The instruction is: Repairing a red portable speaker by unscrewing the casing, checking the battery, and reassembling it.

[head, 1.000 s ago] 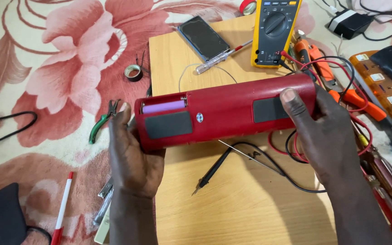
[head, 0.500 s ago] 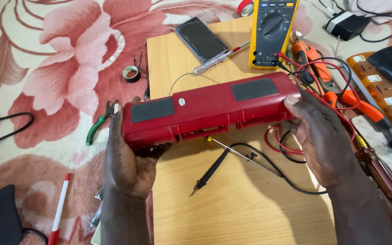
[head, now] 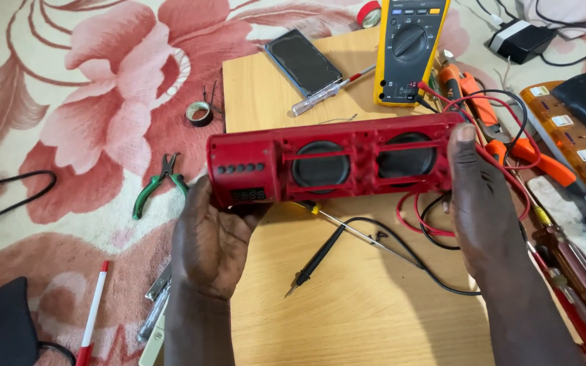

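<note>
Currently, red speaker housing [head: 337, 163] held above your wooden board [head: 374, 298], long axis left to right, two round drivers facing you, button end leftward, your left hand [head: 215, 244] gripping that end, your right hand [head: 486, 203] clamped on the other, black probe [head: 317, 261] lying beneath, yellow multimeter [head: 408, 51] beyond.

The left hand [head: 215, 240] is cupped palm-up with its fingers apparently curled underneath, gripping. The right hand [head: 483, 203] clamps opposite it, thumb raised, forearm angled inward.
</note>
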